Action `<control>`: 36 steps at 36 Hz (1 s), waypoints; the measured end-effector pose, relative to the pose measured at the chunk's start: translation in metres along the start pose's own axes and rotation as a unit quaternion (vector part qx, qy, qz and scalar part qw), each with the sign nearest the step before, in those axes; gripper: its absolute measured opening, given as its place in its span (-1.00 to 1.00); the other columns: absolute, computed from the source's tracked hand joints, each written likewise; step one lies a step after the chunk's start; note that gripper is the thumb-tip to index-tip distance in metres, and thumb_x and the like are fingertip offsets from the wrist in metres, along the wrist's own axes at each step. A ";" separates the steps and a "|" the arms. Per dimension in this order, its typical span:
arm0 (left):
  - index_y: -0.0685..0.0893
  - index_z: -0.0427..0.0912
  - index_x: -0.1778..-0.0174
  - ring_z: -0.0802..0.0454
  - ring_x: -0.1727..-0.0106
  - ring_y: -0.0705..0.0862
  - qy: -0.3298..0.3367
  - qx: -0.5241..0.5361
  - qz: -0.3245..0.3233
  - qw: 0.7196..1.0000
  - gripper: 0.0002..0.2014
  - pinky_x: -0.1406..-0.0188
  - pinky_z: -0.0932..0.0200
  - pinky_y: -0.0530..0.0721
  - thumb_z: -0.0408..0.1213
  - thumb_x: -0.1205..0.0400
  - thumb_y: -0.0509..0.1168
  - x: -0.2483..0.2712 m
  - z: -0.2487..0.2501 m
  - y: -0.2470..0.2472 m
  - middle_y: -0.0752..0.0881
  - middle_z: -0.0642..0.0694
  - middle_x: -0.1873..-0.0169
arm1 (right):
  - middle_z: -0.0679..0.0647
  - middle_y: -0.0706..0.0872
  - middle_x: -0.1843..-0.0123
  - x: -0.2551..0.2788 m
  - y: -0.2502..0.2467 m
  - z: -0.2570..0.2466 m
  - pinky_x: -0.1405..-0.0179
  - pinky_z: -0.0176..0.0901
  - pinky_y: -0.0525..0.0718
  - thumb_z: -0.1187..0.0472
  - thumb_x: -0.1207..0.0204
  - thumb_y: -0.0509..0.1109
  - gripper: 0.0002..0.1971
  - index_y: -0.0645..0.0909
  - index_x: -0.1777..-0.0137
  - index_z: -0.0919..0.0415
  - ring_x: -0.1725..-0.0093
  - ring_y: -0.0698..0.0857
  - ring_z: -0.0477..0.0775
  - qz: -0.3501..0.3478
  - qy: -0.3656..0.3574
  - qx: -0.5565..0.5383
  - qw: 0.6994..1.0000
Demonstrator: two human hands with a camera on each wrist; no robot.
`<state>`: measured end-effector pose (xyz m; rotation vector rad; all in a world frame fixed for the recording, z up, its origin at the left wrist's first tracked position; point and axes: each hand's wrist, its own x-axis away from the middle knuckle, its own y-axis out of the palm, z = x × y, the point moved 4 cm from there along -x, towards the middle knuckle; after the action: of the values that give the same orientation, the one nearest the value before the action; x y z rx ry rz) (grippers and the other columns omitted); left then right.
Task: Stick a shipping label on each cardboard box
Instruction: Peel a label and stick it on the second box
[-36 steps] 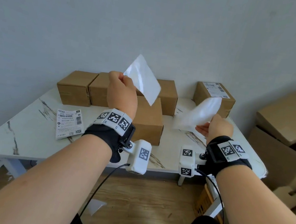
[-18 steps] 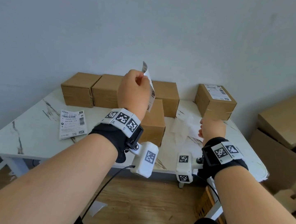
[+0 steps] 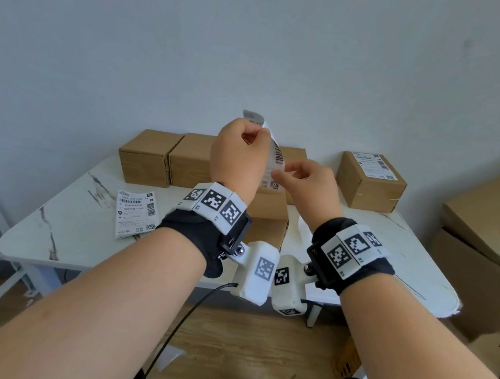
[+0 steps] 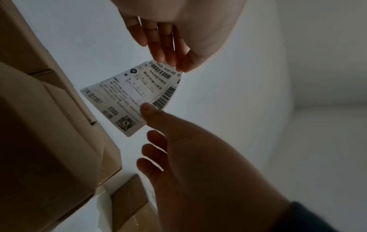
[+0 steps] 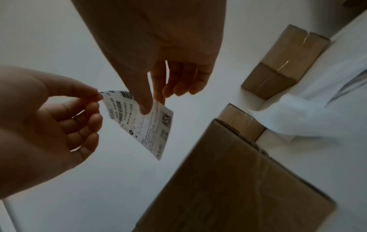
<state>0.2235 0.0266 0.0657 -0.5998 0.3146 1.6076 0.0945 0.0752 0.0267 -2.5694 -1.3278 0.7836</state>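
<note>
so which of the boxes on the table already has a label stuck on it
The cardboard box standing alone at the table's far right: a white shipping label covers its top. The other boxes along the wall show bare brown tops.

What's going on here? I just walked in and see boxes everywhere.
A person is labelling cardboard boxes. The left hand pinches the top corner of a peeled shipping label and the right hand is taking its side edge, both held up above the plain box nearest them. One box at the back right already carries a label. A spare label lies on the table, and crumpled backing paper sits beside the boxes.
</note>
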 end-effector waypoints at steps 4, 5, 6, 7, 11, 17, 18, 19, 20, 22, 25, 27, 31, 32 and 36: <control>0.67 -0.06 0.19 0.13 0.16 0.69 0.008 0.009 -0.002 1.000 -0.89 0.14 0.06 0.74 -0.19 -0.63 0.29 -0.002 0.002 -0.004 0.67 0.14 0.30 | 0.01 0.70 0.36 0.000 0.005 0.000 0.26 -0.08 0.58 0.18 -0.50 0.48 -0.81 0.66 0.34 0.12 0.38 0.56 -0.05 0.001 0.018 -0.020 1.000; 0.68 -0.06 0.18 0.12 0.16 0.69 0.015 0.008 -0.001 1.000 -0.89 0.13 0.05 0.74 -0.18 -0.63 0.29 -0.003 0.002 -0.006 0.68 0.13 0.29 | 0.00 0.68 0.39 0.000 0.006 -0.001 0.28 -0.08 0.56 0.18 -0.50 0.47 -0.79 0.64 0.37 0.11 0.40 0.54 -0.05 0.000 0.021 -0.027 0.999; 0.70 -0.05 0.16 0.12 0.15 0.69 0.022 0.003 0.001 1.000 -0.88 0.12 0.06 0.73 -0.17 -0.63 0.30 -0.004 0.001 -0.007 0.69 0.12 0.27 | -0.02 0.64 0.43 0.000 0.006 -0.001 0.31 -0.11 0.54 0.18 -0.51 0.47 -0.76 0.62 0.39 0.11 0.43 0.51 -0.06 -0.003 0.024 -0.032 0.999; 0.71 -0.05 0.13 0.12 0.14 0.67 0.028 -0.004 0.002 1.000 -0.88 0.10 0.06 0.72 -0.15 -0.64 0.29 -0.006 -0.002 -0.009 0.70 0.10 0.23 | -0.03 0.61 0.45 0.000 0.007 -0.002 0.32 -0.12 0.52 0.18 -0.52 0.46 -0.75 0.61 0.40 0.14 0.46 0.49 -0.07 -0.005 0.027 -0.038 0.999; 0.69 -0.03 0.01 0.15 0.09 0.66 0.015 -0.021 -0.007 1.000 -0.77 0.12 0.13 0.69 0.02 -0.66 0.25 -0.009 -0.016 -0.014 0.72 0.04 0.09 | 0.06 0.66 0.37 -0.001 0.007 -0.004 0.23 -0.03 0.59 0.16 -0.53 0.44 -0.79 0.66 0.28 0.26 0.37 0.55 -0.02 -0.009 0.042 -0.064 0.997; 0.63 -0.13 -0.04 0.19 0.22 0.58 -0.046 -0.032 -0.004 0.998 -0.58 0.38 0.35 0.39 0.16 -0.70 0.09 -0.008 -0.035 -0.024 0.65 0.08 0.16 | 0.26 0.76 0.23 -0.004 0.011 -0.002 0.18 -0.02 0.63 0.22 -0.54 0.42 -0.77 0.57 0.34 0.20 0.32 0.61 0.02 -0.011 0.068 -0.073 0.995; 0.64 -0.14 -0.07 0.16 0.16 0.58 -0.050 -0.035 -0.006 0.998 -0.58 0.31 0.31 0.41 0.14 -0.70 0.11 -0.010 -0.038 -0.026 0.67 0.06 0.11 | 0.21 0.77 0.23 -0.004 0.012 0.000 0.20 -0.07 0.63 0.23 -0.55 0.42 -0.76 0.57 0.35 0.19 0.35 0.62 -0.02 -0.015 0.074 -0.077 0.994; 0.65 -0.14 -0.12 0.16 0.09 0.58 -0.055 -0.043 -0.014 0.997 -0.60 0.19 0.29 0.43 0.11 -0.70 0.14 -0.012 -0.042 -0.027 0.68 0.05 0.03 | 0.12 0.77 0.28 -0.005 0.013 0.001 0.27 -0.19 0.62 0.24 -0.55 0.42 -0.75 0.56 0.37 0.18 0.41 0.62 -0.09 -0.018 0.078 -0.084 0.993; 0.65 -0.15 -0.18 0.17 0.04 0.57 -0.062 -0.050 -0.028 0.996 -0.62 0.09 0.29 0.44 0.08 -0.69 0.18 -0.013 -0.045 -0.027 0.68 0.06 -0.03 | 0.01 0.75 0.33 -0.005 0.013 0.002 0.34 -0.29 0.60 0.25 -0.55 0.42 -0.74 0.57 0.38 0.16 0.49 0.61 -0.19 -0.022 0.083 -0.092 0.992; 0.65 -0.16 -0.23 0.16 0.00 0.58 -0.083 -0.066 -0.078 0.991 -0.59 0.03 0.23 0.45 0.07 -0.67 0.21 -0.015 -0.054 -0.024 0.68 0.06 -0.07 | -0.13 0.70 0.46 -0.005 0.014 0.004 0.44 -0.40 0.55 0.28 -0.55 0.42 -0.74 0.60 0.39 0.16 0.59 0.58 -0.30 -0.029 0.098 -0.105 0.989; 0.69 -0.14 0.04 0.07 0.22 0.58 -0.123 -0.071 -0.162 0.976 -0.63 0.21 0.20 0.47 0.10 -0.67 0.20 -0.012 -0.065 -0.019 0.66 0.01 0.22 | -0.10 0.63 0.49 -0.005 0.016 0.006 0.43 -0.35 0.53 0.29 -0.55 0.42 -0.77 0.63 0.36 0.16 0.51 0.55 -0.15 -0.036 0.124 -0.121 0.984; 0.68 -0.19 0.20 0.02 0.35 0.51 -0.132 -0.058 -0.184 0.972 -0.63 0.37 0.18 0.42 0.05 -0.66 0.24 -0.009 -0.068 -0.018 0.62 -0.11 0.34 | -0.03 0.60 0.42 -0.006 0.018 0.008 0.42 -0.33 0.52 0.29 -0.55 0.42 -0.83 0.66 0.30 0.21 0.45 0.50 -0.08 -0.040 0.139 -0.120 0.982; 0.78 -0.27 0.04 0.25 0.24 0.62 -0.154 -0.036 -0.202 0.966 -0.73 0.34 0.38 0.49 -0.12 -0.64 0.34 -0.005 -0.074 -0.020 0.77 -0.02 0.12 | -0.05 0.61 0.44 -0.003 0.020 0.016 0.45 -0.36 0.50 0.28 -0.54 0.43 -0.89 0.66 0.22 0.26 0.45 0.51 -0.08 -0.052 0.148 -0.104 0.982; 0.78 -0.26 0.05 0.28 0.23 0.63 -0.157 -0.037 -0.205 0.965 -0.75 0.36 0.38 0.47 -0.13 -0.64 0.34 -0.004 -0.075 -0.020 0.77 0.01 0.13 | -0.07 0.62 0.45 -0.003 0.020 0.019 0.49 -0.39 0.50 0.28 -0.54 0.43 -0.85 0.66 0.26 0.23 0.48 0.54 -0.11 -0.056 0.148 -0.100 0.982; 0.79 -0.26 0.12 0.18 0.21 0.68 -0.171 -0.060 -0.207 0.961 -0.76 0.29 0.31 0.55 -0.13 -0.61 0.37 -0.001 -0.080 -0.020 0.79 -0.01 0.15 | -0.05 0.75 0.34 -0.001 0.020 0.027 0.52 -0.48 0.53 0.27 -0.53 0.47 -0.77 0.62 0.37 0.16 0.51 0.68 -0.26 -0.073 0.146 -0.087 0.983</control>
<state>0.2587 -0.0146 0.0035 -0.4333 -0.1606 1.2982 0.0946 0.0599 -0.0029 -2.5485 -1.5221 0.2633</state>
